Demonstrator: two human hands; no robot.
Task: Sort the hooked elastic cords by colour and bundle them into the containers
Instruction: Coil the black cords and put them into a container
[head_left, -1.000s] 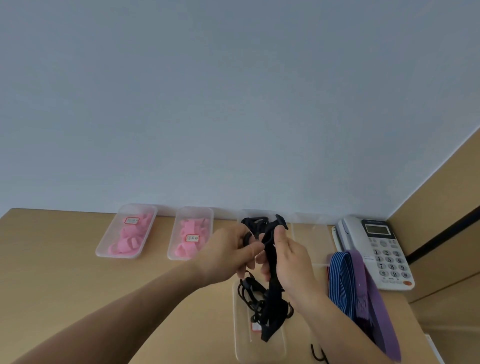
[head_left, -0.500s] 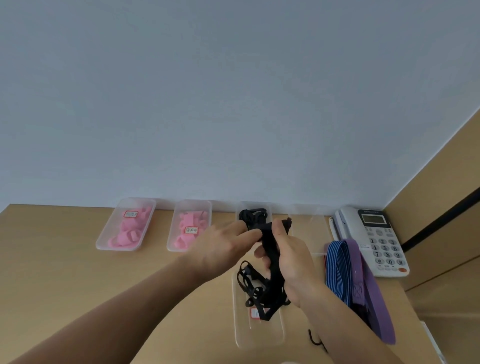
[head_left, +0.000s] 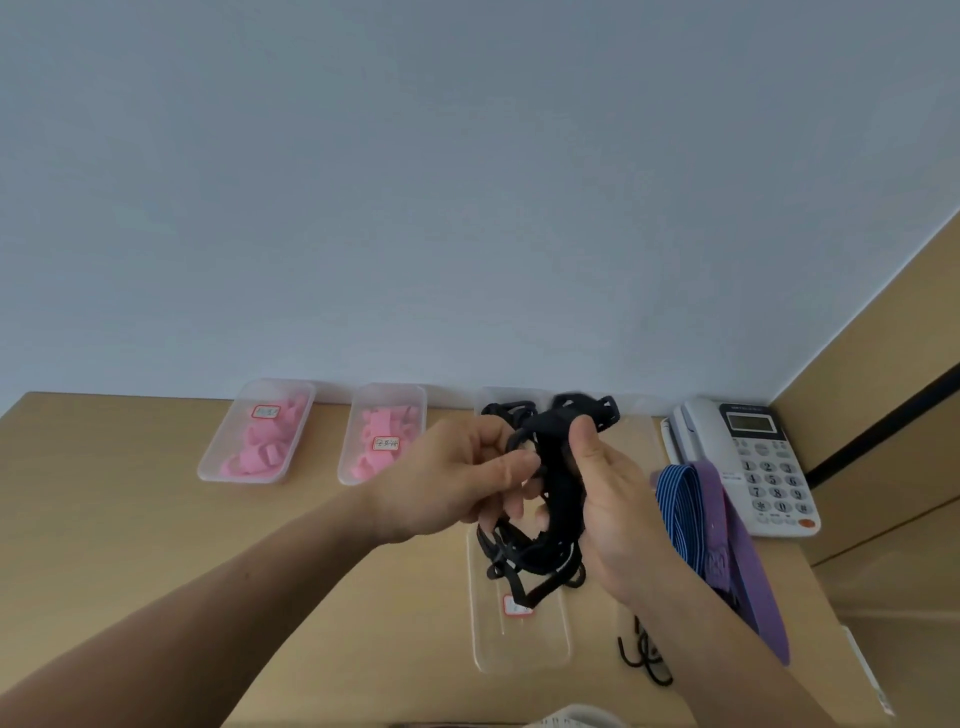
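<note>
Nearest, a pair of thin black metal hooks (head_left: 644, 657) lies on the light wooden table (head_left: 130, 519), just beside the person's right forearm. Left of the hooks sits a clear rectangular plastic container (head_left: 519, 649) with its long side running away from the viewer and a small red-edged white label (head_left: 516, 605) on it.

Above that container both hands meet. The left hand (head_left: 447, 478) has its fingers curled and pinches a loop of a tangled bundle of black hooked elastic cords (head_left: 556, 467). The right hand (head_left: 613, 499) grips the same bundle, thumb laid over its upper part, and the loose loops hang down over the container's far half.

To the right, a blue-and-white striped flat elastic strap (head_left: 680, 499) and a purple flat strap (head_left: 737, 561) lie side by side, touching, partly hidden by the right forearm. Beyond them stands a white push-button desk telephone (head_left: 753, 457).

Along the pale grey wall (head_left: 467, 182), two clear trays, the left pink-filled tray (head_left: 208, 467) and the second pink-filled tray (head_left: 345, 467), hold pink pieces and carry labels. A third clear tray (head_left: 485, 400), behind the hands, holds more black cords.
</note>
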